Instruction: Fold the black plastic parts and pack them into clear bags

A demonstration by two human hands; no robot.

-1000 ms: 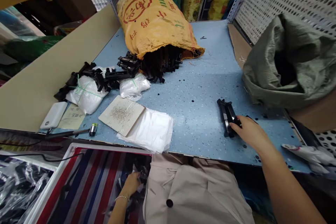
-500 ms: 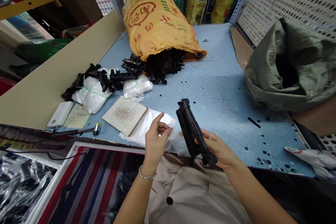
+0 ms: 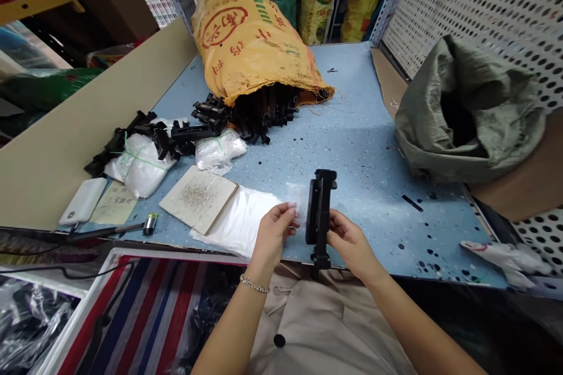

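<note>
My right hand [image 3: 353,245] grips a long black plastic part [image 3: 322,211] by its right side, holding it nearly upright over the table's front edge. It has a slim bar and wider, knobbed ends; its exact kind I cannot tell. Just left of it, my left hand [image 3: 273,233] pinches a small clear plastic bag [image 3: 296,193] between thumb and fingers. The bag's lower part is partly hidden by the fingers. Beside that hand lies a stack of clear bags [image 3: 246,220], with a speckled square board [image 3: 199,198] resting on its left portion.
A yellow woven sack [image 3: 259,47] spills black parts [image 3: 264,117] onto the blue table [image 3: 360,129]. Tied bag bundles [image 3: 139,165], a white power bank [image 3: 82,201] and a rod-shaped tool [image 3: 118,229] lie left. A grey-green sack [image 3: 470,123] stands right.
The black part has turned from a slant to nearly upright. My left hand has moved right, closer to it, and the clear bag now stands up from its fingers. The view has shifted slightly.
</note>
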